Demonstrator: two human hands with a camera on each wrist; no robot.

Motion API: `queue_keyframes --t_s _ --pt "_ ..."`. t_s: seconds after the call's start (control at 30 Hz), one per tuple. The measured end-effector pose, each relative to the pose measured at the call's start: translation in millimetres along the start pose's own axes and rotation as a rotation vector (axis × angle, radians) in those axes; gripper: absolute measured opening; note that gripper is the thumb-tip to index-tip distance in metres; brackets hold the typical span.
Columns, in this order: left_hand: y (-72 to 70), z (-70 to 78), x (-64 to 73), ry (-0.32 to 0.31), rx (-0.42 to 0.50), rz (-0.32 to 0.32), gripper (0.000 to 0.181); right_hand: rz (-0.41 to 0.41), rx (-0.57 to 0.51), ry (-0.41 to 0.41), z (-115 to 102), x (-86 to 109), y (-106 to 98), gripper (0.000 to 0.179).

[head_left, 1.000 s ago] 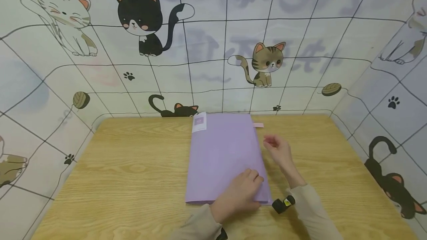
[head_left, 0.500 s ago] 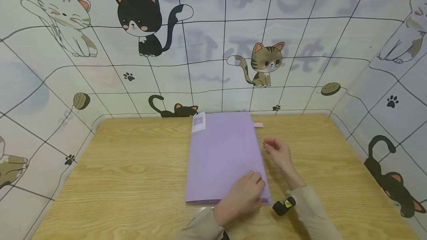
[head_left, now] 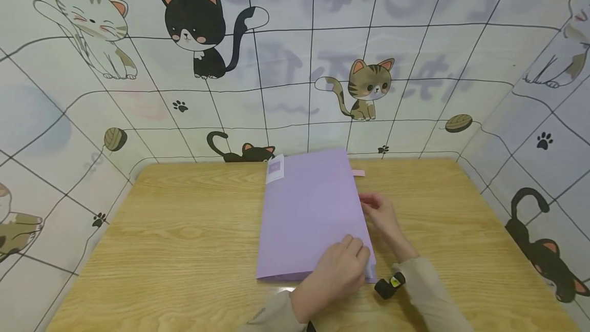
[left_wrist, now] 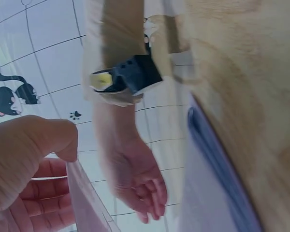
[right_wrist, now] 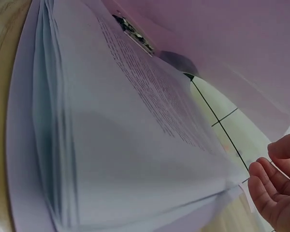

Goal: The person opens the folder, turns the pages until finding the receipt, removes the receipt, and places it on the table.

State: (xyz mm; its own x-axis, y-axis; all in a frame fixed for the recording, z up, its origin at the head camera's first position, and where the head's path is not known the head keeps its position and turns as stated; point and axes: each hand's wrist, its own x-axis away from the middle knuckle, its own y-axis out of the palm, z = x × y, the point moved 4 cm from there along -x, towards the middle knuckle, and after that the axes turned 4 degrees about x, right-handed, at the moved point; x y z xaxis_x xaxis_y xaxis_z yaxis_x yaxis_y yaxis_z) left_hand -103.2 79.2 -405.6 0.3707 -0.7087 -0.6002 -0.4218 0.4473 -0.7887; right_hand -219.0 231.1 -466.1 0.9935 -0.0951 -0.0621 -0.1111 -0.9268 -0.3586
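"How are your hands placed?"

"My left hand (head_left: 336, 270) reaches in from the near side, wrist low, back of the hand up, with thumb and fingers pinching the right edge of the cover (right_wrist: 232, 43). My right hand (head_left: 382, 216) is farther away, angled leftward just beside the right edge of the purple folder (head_left: 311, 209). Its fingers are loosely bent with nothing in their grasp; I can't tell whether the tips brush the folder. A dark strapped device (head_left: 390, 286) sits at that wrist, against a beige sleeve (head_left: 433, 291)."

"And the folder?"

"It lies on the wood-grain table (head_left: 184, 219), near the middle, its far end close to the cat-patterned backdrop (head_left: 286, 65). The cover is raised along the right, hinged on the left. A white label (head_left: 276, 169) marks its far left corner, and a pink tab (head_left: 358, 173) pokes out at the far right."

"What's inside?"

"A stack of white sheets (right_wrist: 135, 154); the top one carries lines of print, too blurred to read. A metal clip (right_wrist: 134, 34) shows beyond the print."
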Motion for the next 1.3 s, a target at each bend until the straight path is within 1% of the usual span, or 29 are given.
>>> queue_keyframes --t_s 0.07,0.23,0.4,0.5,0.57,0.77,0.83,0.93,1.1,1.2,1.3 --pt "-7.1 -1.0 -1.1 -0.013 -0.01 0.038 0.02 -0.029 0.002 0.009 -1 -0.2 3 0.026" --pt "-28.3 -5.7 -4.2 -0.033 0.016 0.149 0.022 -0.07 0.006 0.021 -5 0.9 10 0.029" --pt "-48.0 -14.6 -2.7 -0.06 0.054 0.281 0.029 -0.077 0.043 0.026 -3 0.0 19 0.027" --pt "-59.8 -20.4 -0.4 -0.092 0.079 0.34 0.032 -0.083 0.061 0.027 -3 -0.5 24 0.026" --pt "-67.1 -24.0 1.2 -0.114 0.095 0.356 0.033 -0.091 0.068 0.019 -3 -0.2 27 0.025" --pt "-89.1 -36.1 7.9 -0.217 0.17 0.352 0.037 -0.09 0.066 -0.005 -4 -0.2 32 0.025" --pt "-96.7 -40.1 11.2 -0.244 0.185 0.357 0.039 -0.091 0.061 0.0 -3 -0.6 33 0.026" --pt "-107.0 -45.6 17.8 -0.279 0.202 0.383 0.043 -0.109 0.074 0.027 0 -0.3 35 0.027" --pt "-122.1 -55.6 30.6 -0.325 0.233 0.426 0.047 -0.142 0.119 0.069 4 0.9 37 0.028" --pt "-131.4 -63.1 37.5 -0.347 0.252 0.438 0.049 -0.147 0.136 0.073 5 1.1 38 0.027" --pt "-140.8 -71.5 44.5 -0.379 0.302 0.447 0.052 -0.152 0.148 0.066 4 1.0 39 0.027"
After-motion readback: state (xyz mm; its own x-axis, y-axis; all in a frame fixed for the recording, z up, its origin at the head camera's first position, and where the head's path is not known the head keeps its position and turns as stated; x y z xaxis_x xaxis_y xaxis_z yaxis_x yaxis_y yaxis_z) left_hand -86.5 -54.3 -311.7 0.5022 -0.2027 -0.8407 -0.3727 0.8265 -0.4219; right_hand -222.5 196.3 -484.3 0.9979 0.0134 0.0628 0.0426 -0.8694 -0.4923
